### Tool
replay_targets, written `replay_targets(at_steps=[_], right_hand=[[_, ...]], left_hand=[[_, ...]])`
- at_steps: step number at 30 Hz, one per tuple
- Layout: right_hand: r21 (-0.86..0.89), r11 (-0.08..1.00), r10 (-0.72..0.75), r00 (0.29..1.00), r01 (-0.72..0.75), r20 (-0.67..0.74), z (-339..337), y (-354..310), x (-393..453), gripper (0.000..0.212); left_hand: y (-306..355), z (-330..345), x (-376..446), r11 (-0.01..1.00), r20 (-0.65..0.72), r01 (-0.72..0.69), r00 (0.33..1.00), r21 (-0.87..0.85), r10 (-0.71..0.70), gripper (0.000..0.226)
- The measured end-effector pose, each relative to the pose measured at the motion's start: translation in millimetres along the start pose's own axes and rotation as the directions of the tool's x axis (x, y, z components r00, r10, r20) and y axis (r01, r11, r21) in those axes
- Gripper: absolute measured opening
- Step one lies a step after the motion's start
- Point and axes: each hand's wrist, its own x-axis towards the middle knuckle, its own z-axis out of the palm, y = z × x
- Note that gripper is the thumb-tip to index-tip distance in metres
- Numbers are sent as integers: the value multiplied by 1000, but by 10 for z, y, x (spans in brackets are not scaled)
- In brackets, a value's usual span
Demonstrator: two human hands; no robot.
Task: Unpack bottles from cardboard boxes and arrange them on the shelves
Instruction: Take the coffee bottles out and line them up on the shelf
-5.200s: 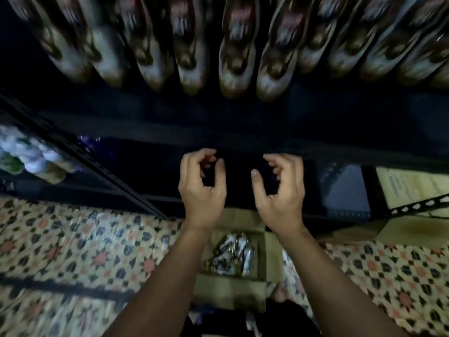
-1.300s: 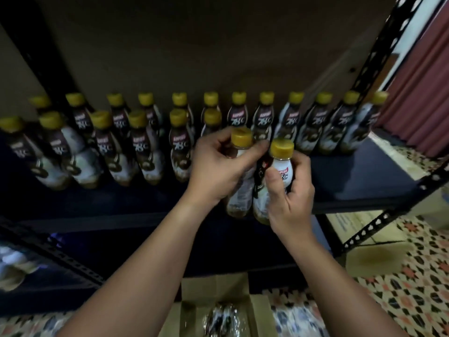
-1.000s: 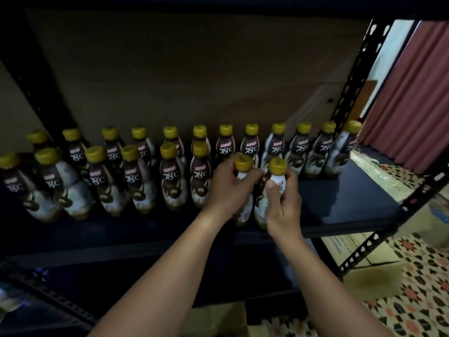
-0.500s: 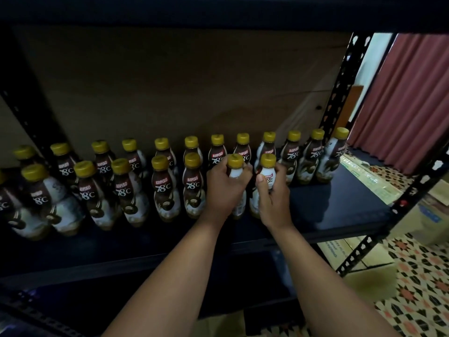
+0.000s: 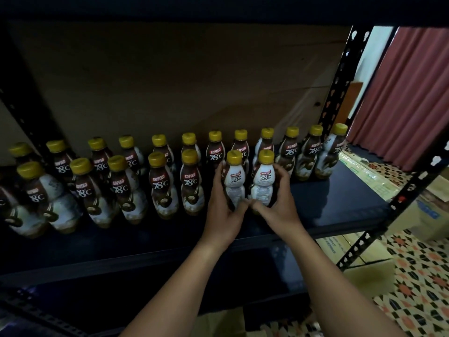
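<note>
Two bare hands each hold a bottle upright on a dark shelf. Left hand grips the left bottle; right hand grips the right bottle, beside the front row.

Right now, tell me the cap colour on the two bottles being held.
Yellow caps on both the left-hand bottle and the right-hand bottle, clearest in the head view.

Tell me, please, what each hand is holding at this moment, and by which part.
The left hand holds one bottle round its lower body; the right hand holds the bottle beside it the same way. Both stand on the shelf.
</note>
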Motion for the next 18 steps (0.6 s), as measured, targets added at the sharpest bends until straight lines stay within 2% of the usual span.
replay_targets(at_steps=[6, 10, 14, 18], right_hand=[[-132, 990, 38, 999, -40, -19, 44, 85, 23, 74], [-84, 992, 90, 996, -91, -17, 19, 63, 24, 62], [-68, 992, 107, 994, -108, -9, -17, 53, 33, 63], [-68, 991, 117, 993, -116, 4, 5, 34, 10, 81]], left_hand=[[-63, -49, -24, 996, -3, 12, 1000, 87, -12, 74], [-77, -49, -39, 988, -57, 24, 998, 152, -15, 72], [-92, -24, -31, 983, -130, 26, 992, 179, -3, 74], [-83, -23, -33, 985, -125, 35, 992, 171, -13, 75]])
